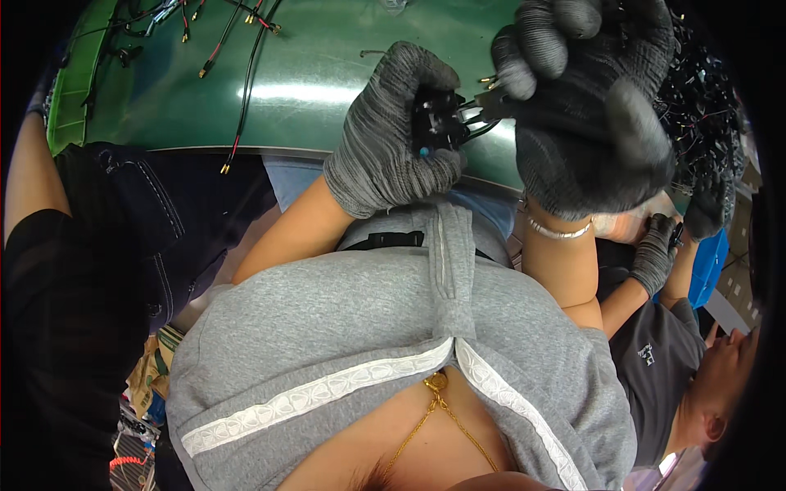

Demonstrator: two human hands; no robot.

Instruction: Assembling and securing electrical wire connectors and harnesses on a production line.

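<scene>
My left hand [393, 135], in a grey striped knit glove, is closed around a small black plastic part [438, 121] with a teal spot on its lower side. Short black wires [479, 128] run from this part toward my right hand [594, 106]. That hand is gloved too, its dark palm facing up and its fingers curled. Under its lowest fingertip sits a dark flat piece [494, 105] at the wires' end, seemingly gripped there. Small gold pin connectors [489, 82] stick out beside that fingertip. Part of the right hand is smeared by motion.
Cables with gold tips [237, 123] lie across the green table [319, 49], one hanging over its near edge. A green tray rim [70, 114] bounds the left. Black wired parts [700, 106] pile up at the right. Co-workers sit close on both sides; gloved hands [655, 254] work at right.
</scene>
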